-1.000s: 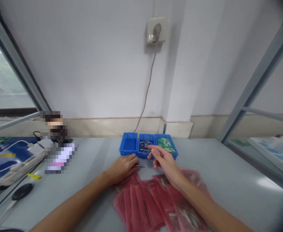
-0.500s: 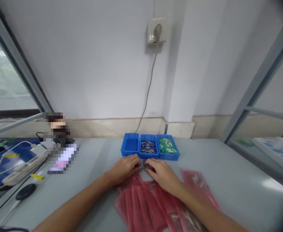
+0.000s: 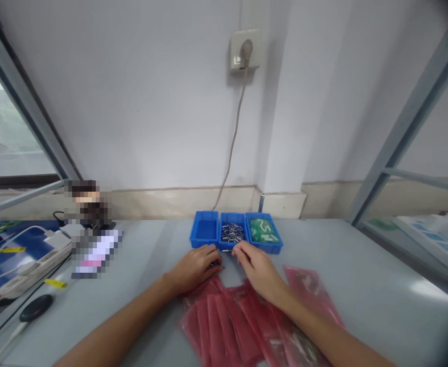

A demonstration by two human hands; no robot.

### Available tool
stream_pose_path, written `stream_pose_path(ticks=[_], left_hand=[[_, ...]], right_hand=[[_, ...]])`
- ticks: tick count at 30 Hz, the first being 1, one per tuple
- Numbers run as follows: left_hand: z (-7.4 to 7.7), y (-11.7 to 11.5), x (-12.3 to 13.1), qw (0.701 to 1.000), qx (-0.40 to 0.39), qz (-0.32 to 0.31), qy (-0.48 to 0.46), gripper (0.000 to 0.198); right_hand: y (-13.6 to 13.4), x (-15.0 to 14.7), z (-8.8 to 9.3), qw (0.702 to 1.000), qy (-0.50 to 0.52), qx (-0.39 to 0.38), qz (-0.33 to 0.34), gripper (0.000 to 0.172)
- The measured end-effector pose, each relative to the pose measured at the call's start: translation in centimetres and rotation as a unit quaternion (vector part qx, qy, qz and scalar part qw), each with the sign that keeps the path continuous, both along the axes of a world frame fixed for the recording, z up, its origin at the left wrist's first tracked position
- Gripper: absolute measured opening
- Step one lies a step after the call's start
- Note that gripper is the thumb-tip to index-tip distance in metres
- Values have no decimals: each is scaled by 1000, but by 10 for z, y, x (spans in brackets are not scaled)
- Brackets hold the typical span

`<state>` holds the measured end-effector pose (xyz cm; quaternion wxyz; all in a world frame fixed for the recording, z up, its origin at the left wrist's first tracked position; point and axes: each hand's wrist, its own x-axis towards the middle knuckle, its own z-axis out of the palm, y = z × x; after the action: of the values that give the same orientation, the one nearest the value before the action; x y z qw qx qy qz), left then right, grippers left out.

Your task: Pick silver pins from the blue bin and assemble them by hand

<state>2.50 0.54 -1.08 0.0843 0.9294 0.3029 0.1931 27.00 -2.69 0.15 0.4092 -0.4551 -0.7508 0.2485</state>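
My left hand (image 3: 195,266) rests on the grey table with its fingers curled over a thin dark pin-like part (image 3: 216,265). My right hand (image 3: 256,269) is just to its right, fingertips pinched together in front of the middle blue bin (image 3: 232,233), which holds small metal parts. What the right fingers pinch is too small to make out. The left blue bin (image 3: 204,229) looks bare inside. The right blue bin (image 3: 264,230) holds green circuit boards. Several pink plastic bags (image 3: 243,326) lie fanned out under my wrists.
A white power strip with cables (image 3: 28,260) and a black round puck (image 3: 36,307) lie at the left. A cord (image 3: 233,137) runs down from a wall socket (image 3: 243,48). Metal frame posts stand at both sides. More trays (image 3: 434,234) sit at the far right.
My right hand came back from over the middle bin to the table beside my left hand, then lifted slightly toward the bin's front edge. The left hand stayed put.
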Motion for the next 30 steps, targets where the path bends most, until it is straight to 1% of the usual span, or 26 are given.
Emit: stream_pose_path(ticks=[2, 5, 12, 14, 17, 20, 23, 25, 27, 28, 30], left_hand=[[1, 0, 0, 1000, 2, 7, 4, 12], [1, 0, 1, 1000, 4, 10, 4, 11], [-1, 1, 0, 1000, 2, 11, 4, 9], [-1, 0, 0, 1000, 3, 13, 10, 9], [0, 0, 0, 1000, 7, 11, 10, 11], [3, -1, -1, 1000, 6, 9, 4, 12], [5, -2, -4, 1000, 8, 15, 9, 15], [5, -1, -5, 1000, 11, 21, 13, 16], [4, -1, -6, 1000, 11, 22, 10, 17], [3, 0, -6, 1000, 8, 21, 8, 18], [3, 0, -6, 1000, 1, 18, 3, 20]], right_hand=[[3, 0, -1, 997, 68, -46, -4, 31], [6, -1, -2, 982, 150, -115, 5, 31], [3, -3, 2, 955, 229, -182, 42, 38], [2, -3, 3, 945, 248, -210, 34, 41], [2, -4, 2, 930, 276, -243, 5, 45], [2, -3, 2, 920, 303, -248, -18, 46], [1, 0, 6, 912, 331, -240, -29, 43], [0, 3, 11, 907, 353, -230, -17, 44], [-1, 4, 16, 904, 359, -231, 16, 50], [-1, 5, 17, 906, 355, -228, 26, 51], [0, 5, 15, 922, 323, -212, 37, 47]])
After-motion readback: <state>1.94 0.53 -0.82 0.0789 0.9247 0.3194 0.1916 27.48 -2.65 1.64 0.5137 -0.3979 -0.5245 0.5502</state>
